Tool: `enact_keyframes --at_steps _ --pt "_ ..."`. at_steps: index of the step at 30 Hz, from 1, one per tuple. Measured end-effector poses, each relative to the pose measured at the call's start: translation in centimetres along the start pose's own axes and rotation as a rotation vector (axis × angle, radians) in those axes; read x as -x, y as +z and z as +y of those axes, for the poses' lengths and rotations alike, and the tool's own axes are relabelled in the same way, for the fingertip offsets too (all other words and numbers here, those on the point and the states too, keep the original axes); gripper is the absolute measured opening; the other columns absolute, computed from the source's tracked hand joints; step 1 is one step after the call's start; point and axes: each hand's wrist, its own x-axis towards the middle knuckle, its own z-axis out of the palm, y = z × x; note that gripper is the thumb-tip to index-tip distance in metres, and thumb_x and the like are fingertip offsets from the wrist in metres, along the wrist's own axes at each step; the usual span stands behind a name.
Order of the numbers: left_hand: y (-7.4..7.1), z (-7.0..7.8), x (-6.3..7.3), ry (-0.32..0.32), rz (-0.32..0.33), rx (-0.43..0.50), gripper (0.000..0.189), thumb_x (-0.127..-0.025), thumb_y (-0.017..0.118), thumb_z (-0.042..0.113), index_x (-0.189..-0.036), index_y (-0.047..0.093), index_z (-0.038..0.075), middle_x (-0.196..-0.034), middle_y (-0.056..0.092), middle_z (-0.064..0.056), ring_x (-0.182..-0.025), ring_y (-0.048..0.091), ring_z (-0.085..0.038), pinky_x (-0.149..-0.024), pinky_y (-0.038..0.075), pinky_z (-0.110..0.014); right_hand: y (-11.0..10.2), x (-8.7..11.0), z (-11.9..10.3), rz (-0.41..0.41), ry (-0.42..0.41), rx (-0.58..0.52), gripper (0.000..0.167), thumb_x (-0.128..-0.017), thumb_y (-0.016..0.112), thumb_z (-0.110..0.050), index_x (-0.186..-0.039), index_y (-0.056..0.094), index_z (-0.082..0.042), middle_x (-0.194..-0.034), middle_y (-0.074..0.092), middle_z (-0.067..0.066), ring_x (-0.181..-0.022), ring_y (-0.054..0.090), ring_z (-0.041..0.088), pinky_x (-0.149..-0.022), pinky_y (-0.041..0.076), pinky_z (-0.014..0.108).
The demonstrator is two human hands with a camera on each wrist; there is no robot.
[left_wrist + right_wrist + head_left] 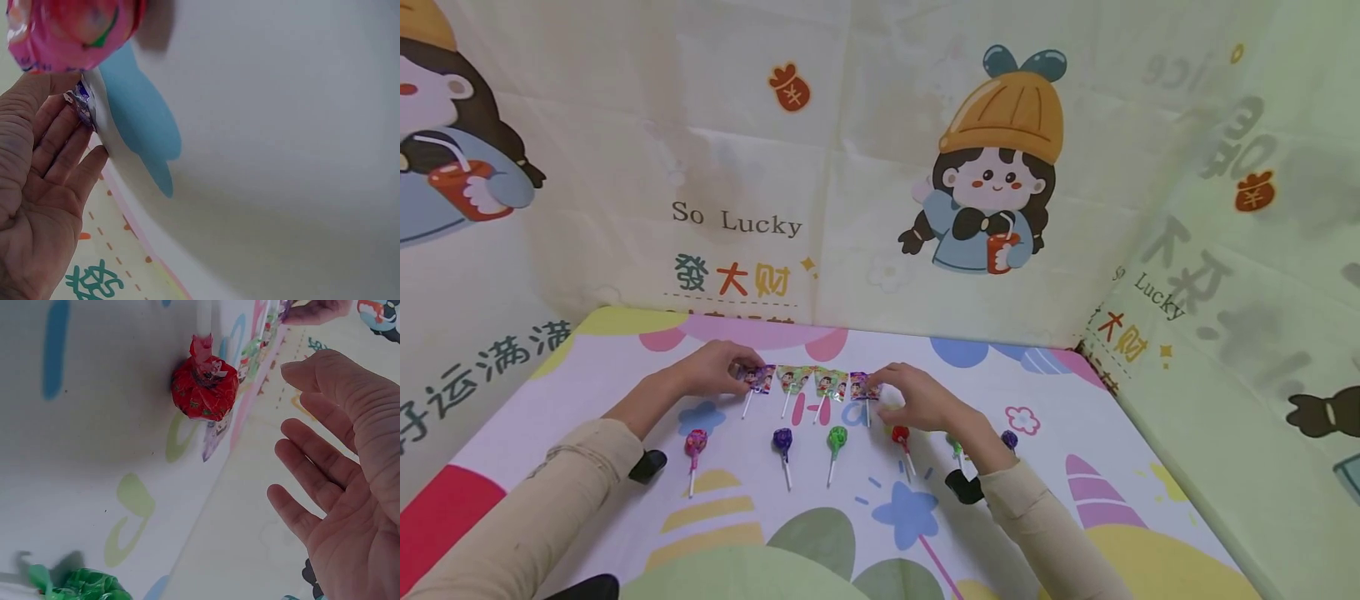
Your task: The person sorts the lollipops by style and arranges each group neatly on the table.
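Observation:
A flat lollipop in a purple wrapper (763, 380) lies at the left end of the back row. My left hand (709, 370) is at its left edge; in the left wrist view, fairly straight fingers touch the purple wrapper (82, 106). At the row's right end is another flat purple-wrapped lollipop (860, 388). My right hand (921, 398) hovers beside it, fingers spread and holding nothing in the right wrist view. Between them lie two flat green-wrapped lollipops (831, 384), sticks toward me. Below the right hand lies a round red lollipop (205, 387).
Nearer me, round lollipops form a spaced row: pink (696, 443), purple (782, 440), green (837, 438), the red one, another green (955, 445) partly behind my right wrist, and purple (1010, 439). The patterned tabletop (730, 467) meets printed cloth walls (865, 167) behind and at the sides.

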Motion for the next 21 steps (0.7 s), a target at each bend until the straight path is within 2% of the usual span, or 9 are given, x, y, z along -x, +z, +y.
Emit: enact_keyframes --at_steps 9,21 --pt "0.0 -0.2 -0.2 0.004 -0.003 0.002 0.042 -0.083 0.081 0.011 -0.123 0.071 0.005 -0.119 0.072 -0.011 -0.102 0.062 -0.024 -0.098 0.053 -0.05 -0.1 1.9 0.1 0.036 -0.077 -0.002 0.039 -0.091 0.074 -0.014 -0.129 0.067 -0.01 -0.135 0.062 0.007 -0.132 0.053 0.029 -0.111 0.044 0.051" --pt "0.0 -0.3 -0.3 0.0 -0.002 -0.002 0.042 -0.084 0.08 0.011 -0.124 0.071 0.004 -0.121 0.072 -0.013 -0.108 0.063 -0.028 -0.101 0.051 -0.052 0.1 3.6 0.4 0.064 -0.067 -0.031 0.039 -0.091 0.075 -0.014 -0.129 0.066 -0.009 -0.137 0.061 0.007 -0.133 0.052 0.029 -0.11 0.044 0.053"
